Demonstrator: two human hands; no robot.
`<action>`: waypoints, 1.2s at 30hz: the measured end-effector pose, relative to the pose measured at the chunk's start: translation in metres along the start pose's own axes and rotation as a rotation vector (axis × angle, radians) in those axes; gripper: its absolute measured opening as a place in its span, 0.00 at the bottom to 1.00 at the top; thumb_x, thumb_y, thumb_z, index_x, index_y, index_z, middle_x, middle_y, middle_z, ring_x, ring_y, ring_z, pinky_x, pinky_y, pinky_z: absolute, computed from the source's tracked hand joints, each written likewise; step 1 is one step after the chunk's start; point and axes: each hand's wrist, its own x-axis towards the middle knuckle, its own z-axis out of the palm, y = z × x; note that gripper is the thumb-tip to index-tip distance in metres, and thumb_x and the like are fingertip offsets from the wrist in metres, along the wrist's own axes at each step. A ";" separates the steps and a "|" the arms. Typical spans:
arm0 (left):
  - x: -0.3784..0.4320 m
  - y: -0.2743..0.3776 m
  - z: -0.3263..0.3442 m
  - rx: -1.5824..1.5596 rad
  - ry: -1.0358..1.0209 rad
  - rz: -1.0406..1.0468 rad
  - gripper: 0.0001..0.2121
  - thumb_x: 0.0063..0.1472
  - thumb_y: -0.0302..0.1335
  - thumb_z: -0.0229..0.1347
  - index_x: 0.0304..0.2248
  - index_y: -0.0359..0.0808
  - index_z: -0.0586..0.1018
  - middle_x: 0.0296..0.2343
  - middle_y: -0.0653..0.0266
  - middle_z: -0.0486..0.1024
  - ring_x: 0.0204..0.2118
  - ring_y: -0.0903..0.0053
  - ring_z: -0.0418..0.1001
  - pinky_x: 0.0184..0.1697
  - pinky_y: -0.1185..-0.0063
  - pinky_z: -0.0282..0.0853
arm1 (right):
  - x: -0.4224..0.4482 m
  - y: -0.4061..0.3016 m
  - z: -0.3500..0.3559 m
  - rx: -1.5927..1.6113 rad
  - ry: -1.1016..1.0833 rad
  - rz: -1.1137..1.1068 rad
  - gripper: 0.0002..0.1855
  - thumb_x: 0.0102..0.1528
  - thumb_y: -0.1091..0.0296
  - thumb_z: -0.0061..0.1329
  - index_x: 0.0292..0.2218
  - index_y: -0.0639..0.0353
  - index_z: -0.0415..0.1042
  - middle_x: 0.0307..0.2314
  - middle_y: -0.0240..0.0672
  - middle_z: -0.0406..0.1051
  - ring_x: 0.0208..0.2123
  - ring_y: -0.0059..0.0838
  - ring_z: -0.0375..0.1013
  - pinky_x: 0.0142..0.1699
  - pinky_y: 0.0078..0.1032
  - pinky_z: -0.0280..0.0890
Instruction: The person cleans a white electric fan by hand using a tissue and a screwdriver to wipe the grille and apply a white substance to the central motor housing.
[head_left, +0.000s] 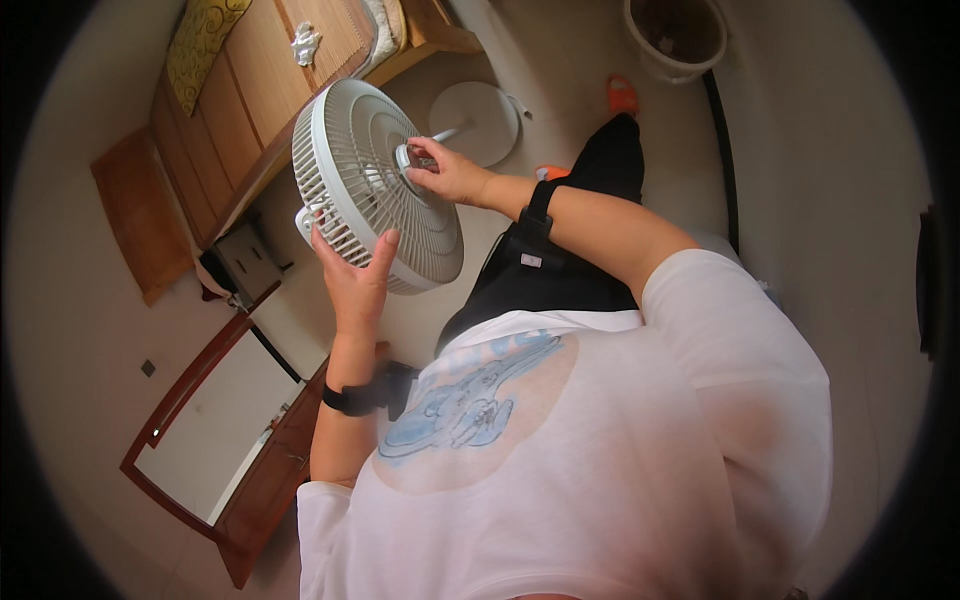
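Observation:
The round wire grille of a white standing fan is in front of me, tilted, with its round base on the floor beyond. My left hand grips the rim of the grille at its lower left, thumb on the front and fingers around the side. The thumb and fingers of my right hand close on the round hub cap at the grille's centre. Each forearm wears a black strap. Blades behind the grille show only faintly.
A wooden bed or bench with a yellow patterned cushion and a crumpled white tissue stands at upper left. A bucket is at upper right. A wood-framed mirror is at lower left. Orange slippers are on my feet.

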 end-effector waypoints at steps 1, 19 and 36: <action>0.001 -0.001 0.000 -0.008 -0.004 -0.007 0.44 0.49 0.36 0.67 0.57 0.29 0.53 0.46 0.53 0.68 0.46 0.70 0.70 0.49 0.76 0.66 | 0.001 0.000 -0.003 0.031 -0.015 0.007 0.35 0.56 0.60 0.52 0.60 0.54 0.53 0.49 0.38 0.63 0.48 0.26 0.66 0.45 0.25 0.66; 0.005 -0.003 -0.002 -0.043 -0.006 -0.059 0.39 0.49 0.30 0.65 0.56 0.32 0.56 0.46 0.57 0.68 0.45 0.74 0.68 0.50 0.76 0.64 | 0.010 -0.004 -0.022 0.121 -0.224 -0.006 0.39 0.46 0.66 0.61 0.57 0.51 0.58 0.48 0.40 0.64 0.51 0.32 0.64 0.55 0.29 0.61; 0.016 -0.036 -0.015 -0.252 -0.059 -0.084 0.32 0.52 0.28 0.60 0.55 0.32 0.59 0.45 0.61 0.67 0.46 0.75 0.66 0.50 0.77 0.61 | 0.002 0.000 -0.017 -0.126 -0.037 -0.105 0.38 0.43 0.58 0.63 0.54 0.46 0.63 0.48 0.39 0.66 0.50 0.36 0.67 0.53 0.29 0.64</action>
